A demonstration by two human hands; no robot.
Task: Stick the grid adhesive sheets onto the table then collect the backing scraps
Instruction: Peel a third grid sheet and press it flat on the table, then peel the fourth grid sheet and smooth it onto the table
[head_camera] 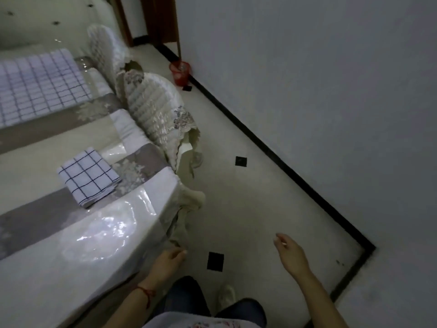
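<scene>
A stack of white sheets with a dark grid lies on the table, near its right edge. Farther back on the table, a larger grid sheet lies flat. My left hand hangs low beside the table's near corner, fingers loosely curled, holding nothing. My right hand is out over the floor to the right, fingers apart and empty. No backing scraps are visible in either hand.
Two chairs with pale patterned covers stand along the table's right side. A red waste basket sits by the wall at the back. The pale tiled floor runs between table and grey wall. My legs show at the bottom.
</scene>
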